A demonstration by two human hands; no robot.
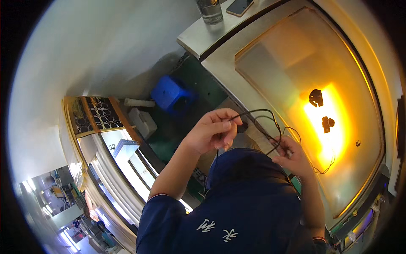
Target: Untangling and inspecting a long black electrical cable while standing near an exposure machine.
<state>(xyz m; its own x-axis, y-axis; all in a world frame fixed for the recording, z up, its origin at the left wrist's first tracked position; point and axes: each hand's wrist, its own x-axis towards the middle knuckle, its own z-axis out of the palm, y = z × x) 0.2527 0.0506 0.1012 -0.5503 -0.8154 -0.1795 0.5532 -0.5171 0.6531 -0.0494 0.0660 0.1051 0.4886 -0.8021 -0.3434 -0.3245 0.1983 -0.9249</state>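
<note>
A thin black cable runs in loose loops between my two hands. My left hand pinches it between thumb and fingers, and one length hangs down from that hand in front of the dark blue shirt. Over the near edge of the metal worktop, my right hand is closed round the gathered strands. From there the thin cord trails onto the lit surface. Two small black parts lie on the glowing yellow patch, an upper black clamp-like part and a lower black part. Their exact kind cannot be made out.
The metal worktop fills the right side, with a tiny dark piece on it. A glass of water and a phone stand and lie on its far ledge. A blue stool is on the green floor, near a grey bin.
</note>
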